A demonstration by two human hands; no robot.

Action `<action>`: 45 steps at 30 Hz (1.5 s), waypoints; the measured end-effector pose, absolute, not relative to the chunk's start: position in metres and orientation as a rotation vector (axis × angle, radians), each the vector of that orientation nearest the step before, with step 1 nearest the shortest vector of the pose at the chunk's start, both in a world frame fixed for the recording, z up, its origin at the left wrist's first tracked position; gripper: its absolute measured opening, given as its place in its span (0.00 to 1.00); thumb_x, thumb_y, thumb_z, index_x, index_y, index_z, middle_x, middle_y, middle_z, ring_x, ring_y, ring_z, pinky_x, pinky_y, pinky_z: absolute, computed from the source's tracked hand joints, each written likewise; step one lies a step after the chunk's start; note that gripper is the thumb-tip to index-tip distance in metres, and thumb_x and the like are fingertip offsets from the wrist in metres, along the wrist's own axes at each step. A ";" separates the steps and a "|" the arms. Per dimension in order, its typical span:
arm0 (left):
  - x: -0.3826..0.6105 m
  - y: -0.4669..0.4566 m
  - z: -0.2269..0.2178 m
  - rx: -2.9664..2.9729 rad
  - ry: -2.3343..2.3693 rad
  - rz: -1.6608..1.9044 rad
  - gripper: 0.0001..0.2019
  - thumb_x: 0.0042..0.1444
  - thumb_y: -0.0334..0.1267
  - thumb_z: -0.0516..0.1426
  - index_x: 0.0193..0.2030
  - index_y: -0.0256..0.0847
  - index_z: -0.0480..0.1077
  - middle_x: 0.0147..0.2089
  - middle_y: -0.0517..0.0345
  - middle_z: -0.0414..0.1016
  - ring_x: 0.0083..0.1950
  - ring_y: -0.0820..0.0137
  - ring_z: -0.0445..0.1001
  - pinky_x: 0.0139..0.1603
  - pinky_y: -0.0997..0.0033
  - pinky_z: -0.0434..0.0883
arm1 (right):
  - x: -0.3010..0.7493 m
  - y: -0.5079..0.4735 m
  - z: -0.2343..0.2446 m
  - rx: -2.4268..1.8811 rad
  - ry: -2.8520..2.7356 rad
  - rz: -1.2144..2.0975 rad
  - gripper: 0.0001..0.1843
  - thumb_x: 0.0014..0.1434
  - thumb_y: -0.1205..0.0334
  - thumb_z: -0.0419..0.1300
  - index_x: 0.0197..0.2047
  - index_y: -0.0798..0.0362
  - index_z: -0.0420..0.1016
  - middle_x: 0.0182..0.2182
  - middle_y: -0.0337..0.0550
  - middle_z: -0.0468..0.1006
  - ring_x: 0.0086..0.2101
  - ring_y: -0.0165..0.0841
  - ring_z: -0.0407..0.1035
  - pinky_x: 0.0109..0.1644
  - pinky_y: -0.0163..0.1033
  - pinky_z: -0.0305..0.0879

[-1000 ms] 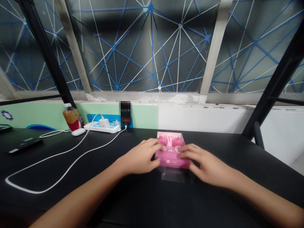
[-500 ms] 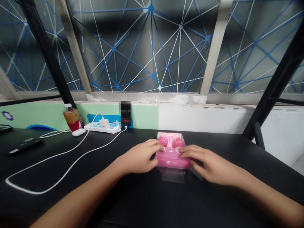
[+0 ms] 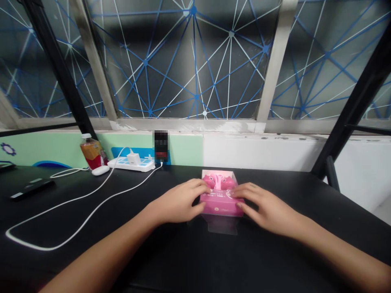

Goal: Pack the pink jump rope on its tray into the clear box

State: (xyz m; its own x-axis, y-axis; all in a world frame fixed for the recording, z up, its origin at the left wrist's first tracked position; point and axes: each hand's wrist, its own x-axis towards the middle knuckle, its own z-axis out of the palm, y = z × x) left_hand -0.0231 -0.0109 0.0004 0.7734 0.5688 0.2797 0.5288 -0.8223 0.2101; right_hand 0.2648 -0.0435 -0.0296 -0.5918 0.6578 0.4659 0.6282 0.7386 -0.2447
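A small pink box with pink earphones showing in its far part lies on the black table in front of me. My left hand grips its left side, fingers on top and thumb at the front edge. My right hand holds its right side, fingers laid over the top. A clear plastic flap sticks out toward me from under the box.
At the back left stand a white power strip with a charger, a white mouse and a drink bottle. White cables loop across the left of the table. A dark flat device lies far left.
My right hand has shifted slightly to the left and closer against the box's right side. The box and my left hand have hardly moved.
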 end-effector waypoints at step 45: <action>-0.022 -0.010 0.000 2.909 0.954 0.519 0.13 0.65 0.40 0.53 0.55 0.47 0.70 0.59 0.58 0.72 0.58 0.65 0.71 0.60 0.65 0.68 | 0.243 -0.079 -0.015 -0.800 -2.778 -0.065 0.18 0.65 0.59 0.55 0.57 0.50 0.71 0.56 0.51 0.72 0.57 0.44 0.65 0.61 0.53 0.59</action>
